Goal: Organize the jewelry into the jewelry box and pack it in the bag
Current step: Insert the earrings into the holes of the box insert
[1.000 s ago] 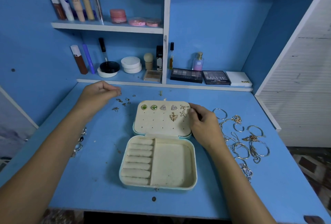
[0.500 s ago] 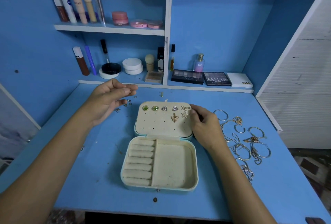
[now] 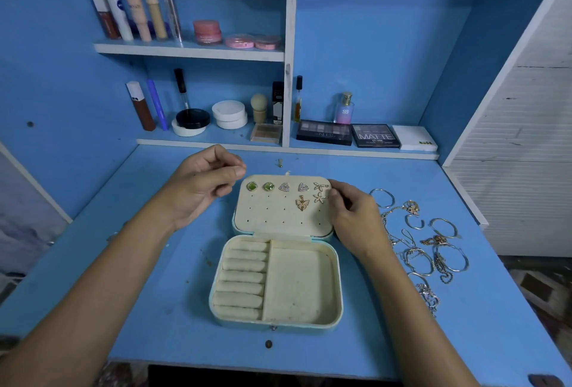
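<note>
Left hand (image 3: 204, 184) moved beside jewelry box (image 3: 278, 250), pinching unclear; right hand (image 3: 349, 216) grips lid.

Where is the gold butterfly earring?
It's pinned on the jewelry box lid, in the second row: the butterfly earring sits just left of the lower starfish earring.

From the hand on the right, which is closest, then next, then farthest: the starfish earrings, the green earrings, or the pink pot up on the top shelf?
Measured from the right hand:
1. Starfish earrings, at the lid's right edge, beside the fingertips.
2. Green earrings, across the lid at its left end.
3. Pink pot, high on the upper shelf, far back and left.
</note>
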A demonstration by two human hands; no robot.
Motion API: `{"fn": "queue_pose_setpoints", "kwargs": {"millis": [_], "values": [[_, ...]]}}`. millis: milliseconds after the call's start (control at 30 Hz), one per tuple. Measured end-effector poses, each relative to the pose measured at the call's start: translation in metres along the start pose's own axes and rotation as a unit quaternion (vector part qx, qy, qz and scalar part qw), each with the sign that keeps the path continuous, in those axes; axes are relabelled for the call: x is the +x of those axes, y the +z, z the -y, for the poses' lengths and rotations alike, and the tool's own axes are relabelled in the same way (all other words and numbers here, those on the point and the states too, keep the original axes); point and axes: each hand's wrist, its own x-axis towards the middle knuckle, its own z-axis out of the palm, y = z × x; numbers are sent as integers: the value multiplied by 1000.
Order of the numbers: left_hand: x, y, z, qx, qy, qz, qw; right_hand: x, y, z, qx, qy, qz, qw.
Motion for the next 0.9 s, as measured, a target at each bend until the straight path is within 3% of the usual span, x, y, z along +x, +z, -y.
{"fn": "queue_pose_setpoints", "kwargs": {"millis": [500,900], "values": [[-12,15,12,-1,-47,-6,999,-1,0,1,-4,1,-5,1000],[-21,26,14,87,-81,-13,993,-1,-2,2,-1,1,-4,1000]]}}
